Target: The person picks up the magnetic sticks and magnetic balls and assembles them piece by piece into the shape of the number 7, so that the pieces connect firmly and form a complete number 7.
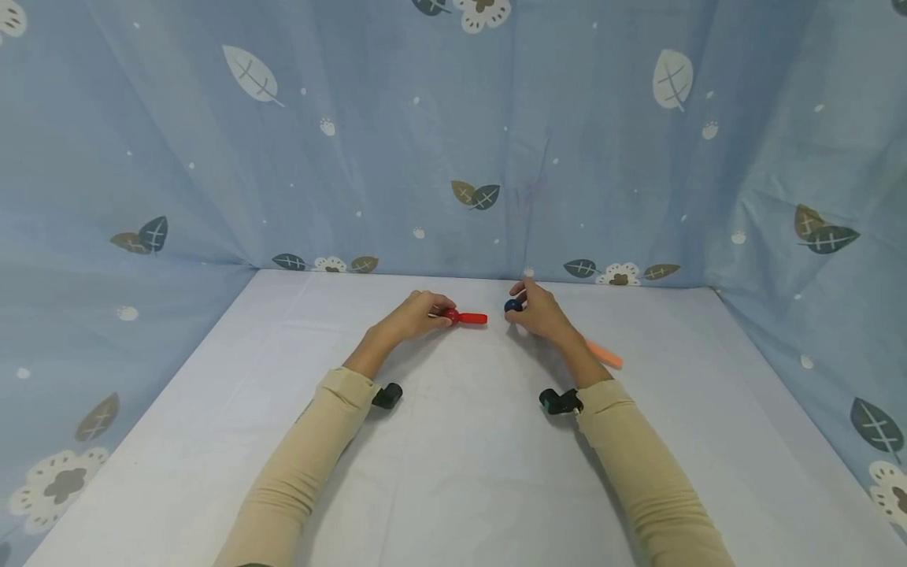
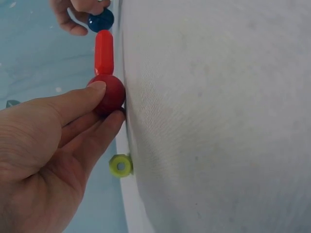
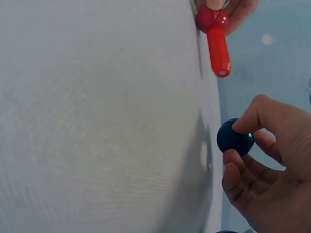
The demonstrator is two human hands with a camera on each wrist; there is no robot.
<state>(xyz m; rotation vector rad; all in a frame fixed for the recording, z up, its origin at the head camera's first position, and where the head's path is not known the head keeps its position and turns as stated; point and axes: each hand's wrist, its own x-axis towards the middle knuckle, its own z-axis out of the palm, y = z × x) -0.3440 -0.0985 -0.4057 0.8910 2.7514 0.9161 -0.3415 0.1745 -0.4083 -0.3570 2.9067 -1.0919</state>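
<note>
My left hand (image 1: 416,315) pinches a red ball (image 2: 112,93) between thumb and fingers, low over the far part of the table. A red faceted stick (image 2: 104,52) juts from that ball toward the right hand, its far end free. Thumb and fingertips of my right hand (image 1: 544,315) grip a dark blue ball (image 3: 233,138), close to the free end of the stick but apart from it in the head view. Part of each ball is hidden behind the fingers.
An orange stick (image 1: 605,354) lies beside the right wrist, partly hidden by it. Beyond the left hand sits a yellow-green nut-shaped piece (image 2: 120,165). Black wrist cameras (image 1: 387,395) project inward from the sleeves. A blue patterned curtain (image 1: 425,142) borders the white table (image 1: 453,472).
</note>
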